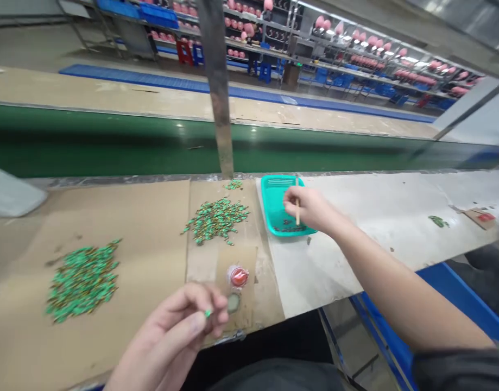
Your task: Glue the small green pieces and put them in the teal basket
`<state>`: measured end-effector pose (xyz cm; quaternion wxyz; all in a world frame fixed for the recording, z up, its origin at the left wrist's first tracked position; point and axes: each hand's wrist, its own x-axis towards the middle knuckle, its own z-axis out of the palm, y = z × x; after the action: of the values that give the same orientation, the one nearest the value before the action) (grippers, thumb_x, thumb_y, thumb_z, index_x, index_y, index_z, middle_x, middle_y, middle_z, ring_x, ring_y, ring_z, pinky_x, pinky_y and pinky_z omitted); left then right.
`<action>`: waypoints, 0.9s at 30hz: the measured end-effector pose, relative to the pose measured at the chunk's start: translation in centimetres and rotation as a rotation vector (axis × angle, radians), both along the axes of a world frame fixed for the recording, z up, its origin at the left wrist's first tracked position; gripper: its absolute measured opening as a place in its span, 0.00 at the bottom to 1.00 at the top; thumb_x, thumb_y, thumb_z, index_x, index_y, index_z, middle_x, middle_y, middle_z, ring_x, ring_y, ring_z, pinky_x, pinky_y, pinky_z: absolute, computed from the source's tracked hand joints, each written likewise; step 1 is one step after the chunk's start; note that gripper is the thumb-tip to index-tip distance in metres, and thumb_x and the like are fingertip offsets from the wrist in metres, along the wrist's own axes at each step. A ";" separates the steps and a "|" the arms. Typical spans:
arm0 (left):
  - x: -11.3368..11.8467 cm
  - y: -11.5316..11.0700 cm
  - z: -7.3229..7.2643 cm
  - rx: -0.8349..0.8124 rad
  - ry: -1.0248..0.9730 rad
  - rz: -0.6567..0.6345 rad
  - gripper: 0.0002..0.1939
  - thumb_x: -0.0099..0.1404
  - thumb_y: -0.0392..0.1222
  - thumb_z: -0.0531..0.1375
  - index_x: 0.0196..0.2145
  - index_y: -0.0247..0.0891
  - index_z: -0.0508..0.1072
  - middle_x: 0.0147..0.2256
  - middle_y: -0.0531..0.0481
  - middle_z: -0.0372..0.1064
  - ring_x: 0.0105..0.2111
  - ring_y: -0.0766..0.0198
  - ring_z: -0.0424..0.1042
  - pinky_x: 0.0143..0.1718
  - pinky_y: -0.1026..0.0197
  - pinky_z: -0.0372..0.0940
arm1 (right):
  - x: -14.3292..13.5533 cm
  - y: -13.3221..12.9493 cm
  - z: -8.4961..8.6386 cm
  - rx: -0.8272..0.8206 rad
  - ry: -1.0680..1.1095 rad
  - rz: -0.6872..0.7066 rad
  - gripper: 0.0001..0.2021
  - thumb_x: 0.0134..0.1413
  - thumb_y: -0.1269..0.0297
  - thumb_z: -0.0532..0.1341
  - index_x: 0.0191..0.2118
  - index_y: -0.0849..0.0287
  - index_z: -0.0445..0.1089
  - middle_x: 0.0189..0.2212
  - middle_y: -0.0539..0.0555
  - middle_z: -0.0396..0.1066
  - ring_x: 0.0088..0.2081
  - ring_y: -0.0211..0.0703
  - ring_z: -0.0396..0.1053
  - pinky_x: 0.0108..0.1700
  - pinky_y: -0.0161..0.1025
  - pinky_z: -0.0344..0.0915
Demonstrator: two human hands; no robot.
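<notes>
Between the thumb and fingers of my left hand [178, 328] is a small green piece [208, 313], held above the front edge of the table. My right hand [308, 206] is closed on a thin wooden stick [297, 209] over a teal basket [277, 190]; small dark pieces [290, 228] lie along the basket's near side. A small container of red stuff [238, 276] stands beyond my left fingers, with a round greyish disc [233, 303] beside it. Piles of small green and brown pieces lie on the cardboard, one in the middle [217, 220] and one at left [84, 279].
Behind the table [355, 217] runs a green conveyor belt [131, 144]. A metal post [219, 81] rises at the table's back edge. On the right are a few green pieces [438, 221] and a blue bin [456, 304] below. White plastic [11, 193] stands at left.
</notes>
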<state>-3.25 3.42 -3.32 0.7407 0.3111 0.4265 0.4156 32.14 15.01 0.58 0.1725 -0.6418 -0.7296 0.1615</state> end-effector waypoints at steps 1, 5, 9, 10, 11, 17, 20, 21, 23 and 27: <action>0.5 -0.3 0.7 0.001 -0.012 -0.007 0.18 0.62 0.54 0.86 0.31 0.42 0.87 0.38 0.47 0.80 0.34 0.59 0.75 0.35 0.63 0.75 | -0.6 -1.8 0.3 0.042 0.097 0.010 0.07 0.77 0.67 0.65 0.42 0.58 0.79 0.35 0.54 0.82 0.36 0.46 0.79 0.39 0.42 0.78; 2.0 -1.3 2.7 0.005 -0.047 -0.058 0.17 0.63 0.54 0.86 0.31 0.42 0.88 0.35 0.49 0.79 0.33 0.61 0.72 0.34 0.64 0.71 | -4.0 -9.0 0.8 0.132 0.417 0.097 0.07 0.71 0.62 0.65 0.38 0.53 0.77 0.30 0.51 0.80 0.32 0.44 0.77 0.34 0.39 0.75; 2.5 -2.1 3.0 0.037 -0.055 -0.104 0.16 0.65 0.55 0.85 0.32 0.43 0.89 0.36 0.49 0.80 0.32 0.62 0.71 0.35 0.63 0.70 | -8.0 -13.5 0.4 0.032 0.981 0.133 0.05 0.64 0.72 0.69 0.38 0.53 0.77 0.31 0.49 0.82 0.28 0.40 0.78 0.31 0.35 0.75; 2.5 -2.2 2.9 0.046 -0.051 -0.121 0.17 0.66 0.56 0.85 0.33 0.43 0.89 0.36 0.49 0.80 0.32 0.62 0.71 0.35 0.62 0.70 | -8.8 -14.1 0.2 -0.016 1.090 0.131 0.06 0.63 0.73 0.69 0.38 0.54 0.78 0.31 0.49 0.82 0.28 0.39 0.78 0.31 0.35 0.75; 2.5 -2.4 2.7 0.059 -0.045 -0.149 0.17 0.66 0.57 0.84 0.33 0.43 0.89 0.36 0.49 0.80 0.32 0.62 0.71 0.35 0.62 0.70 | -9.5 -14.6 0.0 -0.056 1.165 0.131 0.06 0.64 0.74 0.70 0.39 0.54 0.78 0.32 0.49 0.82 0.28 0.39 0.78 0.31 0.35 0.76; 2.5 -3.4 2.3 0.107 -0.010 -0.238 0.21 0.71 0.63 0.81 0.34 0.44 0.89 0.29 0.50 0.80 0.31 0.60 0.71 0.39 0.61 0.70 | -11.4 -16.6 -1.0 0.046 1.327 0.211 0.04 0.76 0.67 0.71 0.44 0.53 0.79 0.44 0.54 0.83 0.41 0.43 0.83 0.47 0.41 0.83; 2.8 -3.7 2.6 0.106 -0.003 -0.228 0.21 0.70 0.63 0.81 0.33 0.44 0.88 0.29 0.49 0.81 0.32 0.59 0.72 0.38 0.60 0.69 | -11.5 -17.2 -0.9 0.085 1.261 0.222 0.04 0.78 0.63 0.72 0.45 0.52 0.80 0.49 0.57 0.84 0.46 0.46 0.83 0.51 0.44 0.84; 2.8 -3.8 2.7 0.108 0.000 -0.228 0.21 0.70 0.63 0.81 0.33 0.44 0.88 0.29 0.49 0.81 0.32 0.59 0.73 0.38 0.60 0.69 | -11.5 -17.4 -0.8 0.089 1.243 0.229 0.04 0.79 0.63 0.72 0.45 0.52 0.80 0.50 0.57 0.84 0.45 0.46 0.83 0.50 0.44 0.84; 2.9 -3.9 2.8 0.114 0.000 -0.240 0.20 0.70 0.62 0.81 0.33 0.44 0.88 0.29 0.49 0.81 0.32 0.59 0.74 0.38 0.61 0.70 | -11.4 -17.5 -0.7 0.100 1.223 0.261 0.04 0.80 0.62 0.71 0.46 0.51 0.80 0.50 0.57 0.83 0.44 0.46 0.83 0.48 0.44 0.84; 3.0 -4.1 3.0 0.120 -0.026 -0.245 0.18 0.70 0.60 0.82 0.34 0.45 0.89 0.29 0.50 0.82 0.32 0.59 0.76 0.37 0.62 0.70 | -11.2 -17.8 -0.7 0.111 1.215 0.297 0.03 0.81 0.62 0.71 0.48 0.50 0.81 0.50 0.58 0.83 0.44 0.47 0.83 0.45 0.43 0.85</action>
<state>-0.28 -0.70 -0.28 0.7714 0.3991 0.3503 0.3507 20.90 -2.76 -0.15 0.5653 -0.3171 -0.5899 0.4815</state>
